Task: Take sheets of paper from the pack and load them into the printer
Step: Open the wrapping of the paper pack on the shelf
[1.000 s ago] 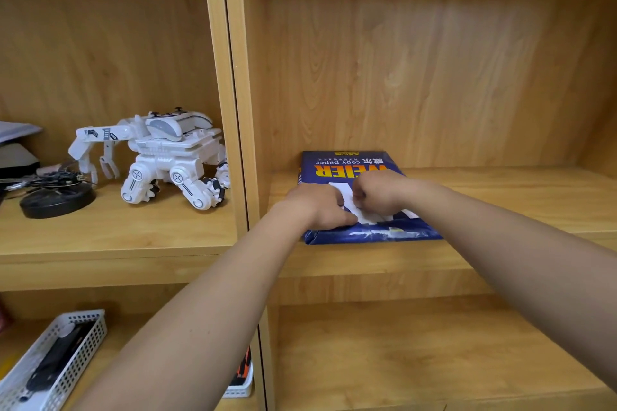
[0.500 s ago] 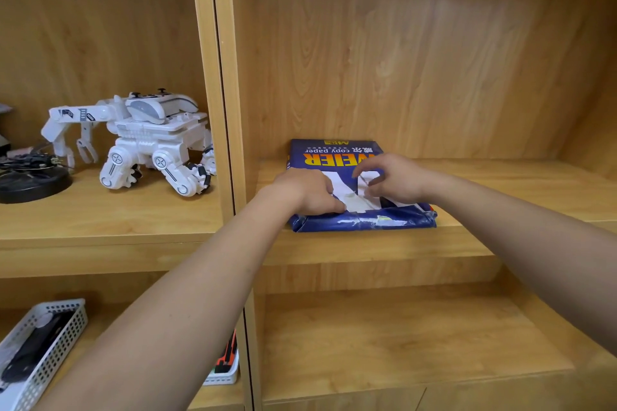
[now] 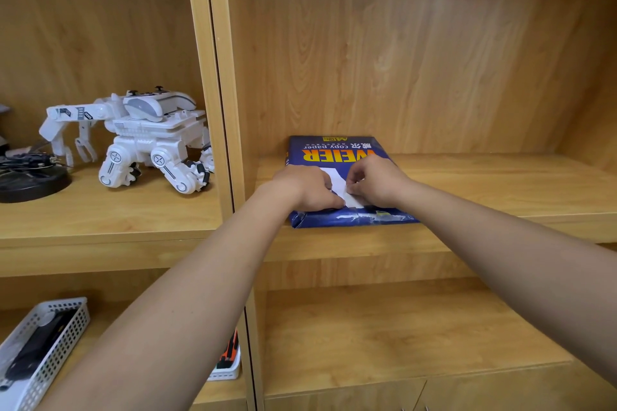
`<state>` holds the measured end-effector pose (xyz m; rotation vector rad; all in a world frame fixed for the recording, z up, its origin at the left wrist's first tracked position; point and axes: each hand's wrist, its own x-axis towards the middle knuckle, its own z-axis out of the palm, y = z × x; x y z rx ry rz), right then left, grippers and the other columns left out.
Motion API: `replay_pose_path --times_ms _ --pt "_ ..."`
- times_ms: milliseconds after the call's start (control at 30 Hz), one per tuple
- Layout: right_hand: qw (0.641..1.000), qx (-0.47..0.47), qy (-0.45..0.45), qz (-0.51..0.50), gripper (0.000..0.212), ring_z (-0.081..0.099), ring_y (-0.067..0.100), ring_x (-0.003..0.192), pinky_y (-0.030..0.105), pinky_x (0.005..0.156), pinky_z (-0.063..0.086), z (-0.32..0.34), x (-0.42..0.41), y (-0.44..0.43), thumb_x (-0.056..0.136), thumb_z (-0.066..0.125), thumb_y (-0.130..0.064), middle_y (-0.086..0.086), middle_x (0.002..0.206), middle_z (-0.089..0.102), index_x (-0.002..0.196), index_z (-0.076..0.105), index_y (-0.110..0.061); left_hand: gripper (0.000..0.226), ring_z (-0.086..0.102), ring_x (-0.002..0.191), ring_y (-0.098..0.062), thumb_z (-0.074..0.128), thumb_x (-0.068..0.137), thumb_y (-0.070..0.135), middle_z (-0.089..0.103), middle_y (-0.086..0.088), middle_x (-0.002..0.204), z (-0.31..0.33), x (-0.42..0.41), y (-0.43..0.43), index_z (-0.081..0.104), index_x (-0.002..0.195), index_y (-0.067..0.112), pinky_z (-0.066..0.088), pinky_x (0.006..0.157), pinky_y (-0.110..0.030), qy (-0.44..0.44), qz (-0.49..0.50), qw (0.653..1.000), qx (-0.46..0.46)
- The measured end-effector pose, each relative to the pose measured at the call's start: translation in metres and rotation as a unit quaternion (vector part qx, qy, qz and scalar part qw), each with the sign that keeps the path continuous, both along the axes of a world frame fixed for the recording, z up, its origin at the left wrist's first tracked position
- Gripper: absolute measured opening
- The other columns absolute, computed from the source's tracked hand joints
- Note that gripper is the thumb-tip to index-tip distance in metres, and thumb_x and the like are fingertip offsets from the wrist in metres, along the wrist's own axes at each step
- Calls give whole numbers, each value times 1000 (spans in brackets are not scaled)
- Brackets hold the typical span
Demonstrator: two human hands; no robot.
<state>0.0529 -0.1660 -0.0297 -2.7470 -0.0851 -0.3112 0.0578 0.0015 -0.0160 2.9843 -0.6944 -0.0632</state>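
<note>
A blue pack of copy paper [image 3: 330,150] lies flat on the wooden shelf [image 3: 484,190], with yellow lettering upside down to me. Its wrapper is torn on top, and white sheets [image 3: 338,186] show through the gap. My left hand [image 3: 305,188] presses on the pack's left side, fingers curled at the torn edge. My right hand [image 3: 375,181] pinches the wrapper flap or the paper at the gap's right side; which one I cannot tell. No printer is in view.
A white toy robot [image 3: 140,140] stands in the left compartment beside a black round base with cables [image 3: 30,178]. Below left sits a white mesh basket [image 3: 43,347] with a dark object. A wooden divider [image 3: 217,93] separates the compartments. A lower shelf [image 3: 400,327] runs underneath.
My right hand has drawn back toward my left hand and closed its fingers at the tear. The view has shifted slightly to the right.
</note>
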Motion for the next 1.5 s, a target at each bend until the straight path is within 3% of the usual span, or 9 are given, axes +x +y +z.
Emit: replay_pose_path --times_ms 167,400,533,667,800,900,1500 --pt "999 -1 36 -9 8 54 22 78 29 57 37 -2 -4 2 93 56 -17 -6 78 56 85 60 -16 52 57 114 -22 49 91 64 64 7 127 -1 -1 -1 61 130 32 47 92 -31 -2 1 1000 -2" --pt "998 -21 65 -5 17 53 24 80 31 63 41 3 -10 6 94 53 -14 1 84 58 78 51 -19 52 56 119 -23 48 91 64 62 7 133 -1 -3 1 59 133 34 46 94 -31 3 3 1000 -6" --pt "998 -4 63 -3 15 52 24 76 29 57 40 2 -12 4 93 54 -13 -2 77 56 78 53 -17 52 55 118 -23 48 91 65 62 8 132 -1 -3 1 60 132 35 46 94 -31 5 5 1000 -10" --pt "998 -4 64 -2 11 55 23 75 38 66 50 2 -16 2 93 54 -16 4 84 65 82 57 -16 52 55 119 -24 46 92 64 61 7 133 -2 -3 0 59 132 33 46 93 -31 0 4 1000 -4" --pt "998 6 61 0 11 57 22 75 35 67 48 1 -18 1 93 54 -15 3 85 66 82 57 -15 53 54 122 -25 46 92 63 60 6 135 -3 -3 0 57 134 33 45 95 -32 -1 3 1000 -1" --pt "998 10 60 2 14 60 26 79 42 72 54 2 -18 -1 91 57 -15 8 91 69 77 56 -17 54 54 123 -25 46 92 64 60 6 137 -2 -2 0 57 135 33 45 97 -32 -1 4 1000 7" --pt "997 27 66 4 17 63 29 98 42 84 52 1 -25 -9 87 62 -16 8 96 70 71 57 -18 55 51 123 -28 44 92 64 60 3 135 -8 -2 1 56 135 32 46 96 -34 2 7 1000 -14"
